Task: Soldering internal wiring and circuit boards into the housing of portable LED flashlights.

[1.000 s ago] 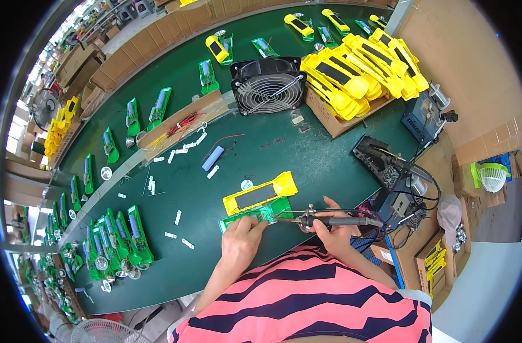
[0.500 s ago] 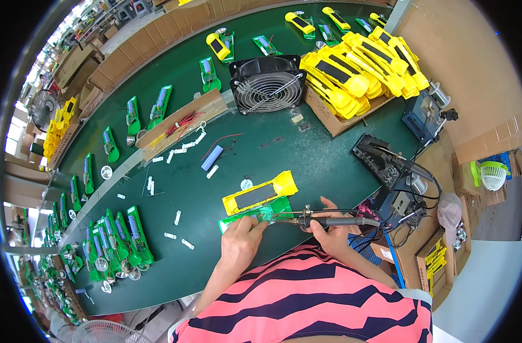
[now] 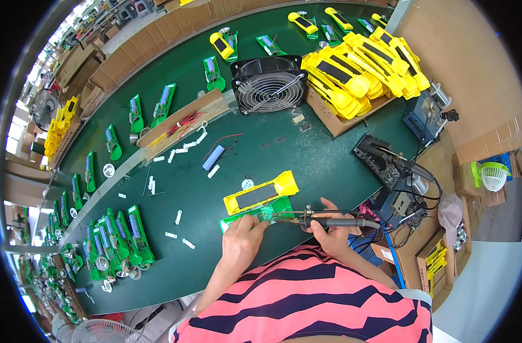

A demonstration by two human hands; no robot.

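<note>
In my right hand (image 3: 331, 235) is a soldering iron (image 3: 346, 222), its dark handle pointing right and a thin metal feeder tube running along it. Its tip reaches a small circuit board (image 3: 266, 212) inside a green plastic casing (image 3: 282, 204). My left hand (image 3: 241, 240) is closed over the casing's near left side, fingertips pinched beside the board; what they pinch is hidden. Just beyond the casing lies a yellow casing half (image 3: 256, 198) with a dark panel, and a round silvery disc (image 3: 247, 184) shows at its far edge.
A black fan (image 3: 269, 86) stands beyond, beside a carton (image 3: 329, 117) piled with yellow casings (image 3: 364, 63). An iron stand (image 3: 378, 160) and blue soldering station (image 3: 418, 123) are on the right. Green casings with batteries (image 3: 120, 237) cluster left; a loose battery (image 3: 213, 158) lies mid-table.
The green and yellow casings in the far row have shifted slightly to the right. Both my hands and the soldering iron stay almost in place.
</note>
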